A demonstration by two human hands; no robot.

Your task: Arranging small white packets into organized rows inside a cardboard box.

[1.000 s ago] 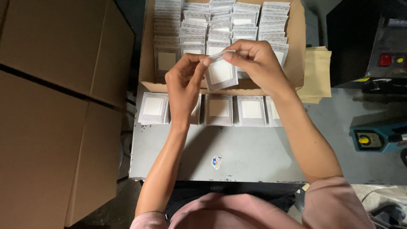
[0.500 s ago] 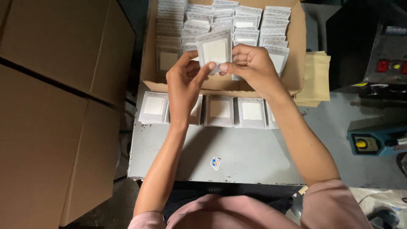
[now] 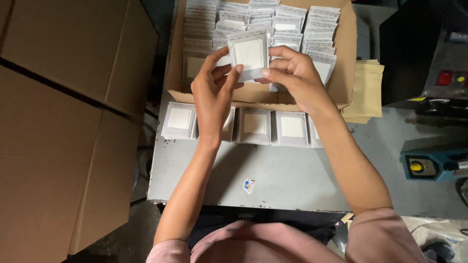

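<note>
Both hands pinch one white sachet (image 3: pixel 249 54) above the box (image 3: pixel 348 58): left hand (image 3: pixel 214 92), right hand (image 3: pixel 295 75); four sachets (image 3: pixel 256 125) line the bench (image 3: pixel 273 175).

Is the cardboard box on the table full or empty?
Nearly full: the cardboard box holds rows of white packets; bare floor shows only at its front.
</note>
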